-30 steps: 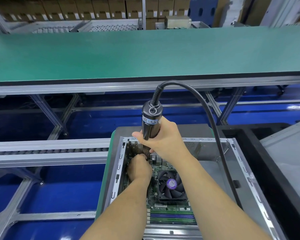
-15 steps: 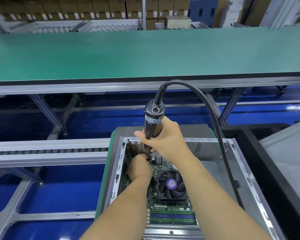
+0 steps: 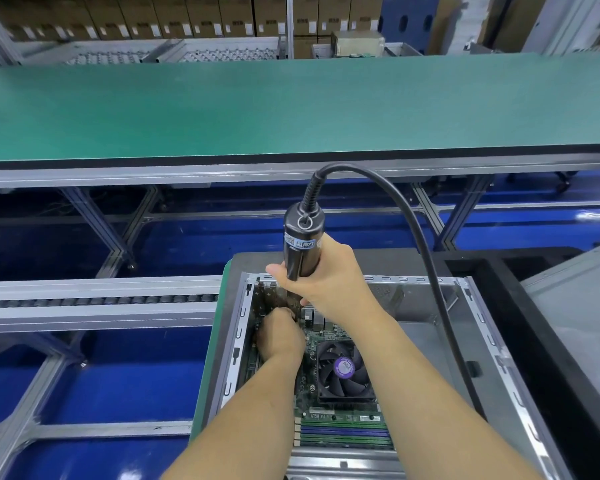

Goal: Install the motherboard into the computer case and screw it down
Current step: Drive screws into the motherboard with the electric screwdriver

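my right hand grips the driver upright at the board's far-left corner; left hand fingers curl by its tip, likely steadying a hidden screw.

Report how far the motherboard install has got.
Done: the motherboard lies inside the computer case. In hand: the right hand grips the electric screwdriver upright over the board's far left corner, with the left hand at its tip. Left: the other screws; none can be confirmed from here.
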`<state>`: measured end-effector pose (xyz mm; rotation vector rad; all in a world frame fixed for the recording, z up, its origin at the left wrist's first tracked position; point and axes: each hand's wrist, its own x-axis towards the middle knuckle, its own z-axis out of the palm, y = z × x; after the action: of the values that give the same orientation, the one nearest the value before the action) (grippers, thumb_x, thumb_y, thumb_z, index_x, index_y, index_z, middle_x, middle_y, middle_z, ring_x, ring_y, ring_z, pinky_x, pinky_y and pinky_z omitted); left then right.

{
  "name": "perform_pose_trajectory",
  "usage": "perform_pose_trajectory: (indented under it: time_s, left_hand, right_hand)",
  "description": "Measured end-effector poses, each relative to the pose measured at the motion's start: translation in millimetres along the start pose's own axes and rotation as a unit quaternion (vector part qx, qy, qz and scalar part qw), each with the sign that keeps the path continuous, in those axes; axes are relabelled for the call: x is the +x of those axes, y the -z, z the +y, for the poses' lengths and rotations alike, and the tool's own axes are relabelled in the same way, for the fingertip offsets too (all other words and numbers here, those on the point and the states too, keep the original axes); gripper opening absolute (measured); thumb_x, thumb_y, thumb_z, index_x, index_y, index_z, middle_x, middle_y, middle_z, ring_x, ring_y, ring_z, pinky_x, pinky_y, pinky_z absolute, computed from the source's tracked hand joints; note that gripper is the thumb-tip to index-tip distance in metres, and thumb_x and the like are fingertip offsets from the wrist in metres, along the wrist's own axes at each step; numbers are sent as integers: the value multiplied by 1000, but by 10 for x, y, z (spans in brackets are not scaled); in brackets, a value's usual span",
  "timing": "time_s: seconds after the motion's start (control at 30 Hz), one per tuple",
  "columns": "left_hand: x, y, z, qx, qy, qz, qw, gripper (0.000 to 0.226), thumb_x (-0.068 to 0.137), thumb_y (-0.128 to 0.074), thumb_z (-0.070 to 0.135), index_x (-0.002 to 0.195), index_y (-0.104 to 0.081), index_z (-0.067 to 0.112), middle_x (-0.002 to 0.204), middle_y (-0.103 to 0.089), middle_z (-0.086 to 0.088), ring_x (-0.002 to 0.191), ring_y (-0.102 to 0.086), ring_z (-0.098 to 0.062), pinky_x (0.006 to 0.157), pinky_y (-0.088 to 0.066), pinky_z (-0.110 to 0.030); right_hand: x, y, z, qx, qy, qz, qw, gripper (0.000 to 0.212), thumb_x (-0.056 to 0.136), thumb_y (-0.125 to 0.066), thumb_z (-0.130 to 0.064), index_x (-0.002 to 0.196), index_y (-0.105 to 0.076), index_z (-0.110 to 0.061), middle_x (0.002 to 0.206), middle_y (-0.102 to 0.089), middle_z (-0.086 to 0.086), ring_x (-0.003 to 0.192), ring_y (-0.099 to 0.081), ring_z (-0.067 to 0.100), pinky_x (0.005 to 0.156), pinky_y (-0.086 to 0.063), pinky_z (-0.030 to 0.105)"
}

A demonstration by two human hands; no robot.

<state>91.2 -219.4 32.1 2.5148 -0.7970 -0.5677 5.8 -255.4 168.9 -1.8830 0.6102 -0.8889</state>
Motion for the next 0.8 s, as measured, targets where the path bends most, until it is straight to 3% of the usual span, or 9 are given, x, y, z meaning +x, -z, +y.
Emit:
perform_pose_trajectory:
  time_s: [0.2, 0.33, 0.43, 0.63, 0.73, 0.8]
  left_hand:
    - [-21, 32, 13, -8, -4, 2, 1000, 7, 90, -64, 11, 90, -69, 15, 75, -57, -1, 70, -53, -26, 58, -41, -29]
    - [-57, 95, 43, 5, -19, -18, 1000, 8, 87, -62, 5, 89, -67, 10, 78, -60, -4, 72, -56, -27, 62, -48, -32]
    - [-99, 209, 81, 83, -71, -50, 993, 13, 88, -61, 6, 100, -66, 7, 94, -63, -8, 87, -63, -28, 70, -52, -33]
    - [-157, 682, 168, 263, -105, -239, 929, 21, 94, -54, 1, 114, -59, 0, 98, -62, -12, 91, -63, -27, 73, -45, -30]
    - [-287, 634, 98, 256, -113, -248, 928, 10, 94, -49, -1, 101, -54, 5, 88, -55, -9, 79, -55, -23, 70, -46, -29]
    - [-392, 596, 13, 210, -103, -228, 945, 16, 94, -47, -1, 107, -55, 5, 105, -61, -12, 86, -59, -25, 71, -49, -30]
  right_hand:
    - [-12, 13, -17, -23, -16, -1, 1000, 40, 62, -78, -72, 90, -50, -64, 90, -66, -30, 86, -62, -9, 60, -45, 6]
    - [-12, 12, -29, -21, -24, -9, 999, 34, 69, -76, -70, 89, -51, -62, 92, -67, -28, 86, -63, -7, 69, -45, 14]
    - [11, 11, -50, -22, -25, -26, 999, 26, 74, -74, -66, 89, -53, -60, 91, -68, -22, 85, -64, -2, 69, -49, 19]
    - [9, -60, -123, -49, -6, -61, 997, 25, 78, -71, -62, 90, -50, -67, 90, -64, -33, 88, -61, -9, 63, -45, 8]
    - [-1, -101, -106, -52, -12, -68, 996, 26, 77, -71, -64, 92, -50, -65, 92, -65, -32, 90, -60, -9, 69, -44, 14]
    - [-12, -106, -75, -42, -30, -59, 997, 26, 77, -72, -65, 92, -51, -61, 92, -67, -27, 88, -62, -4, 70, -51, 22]
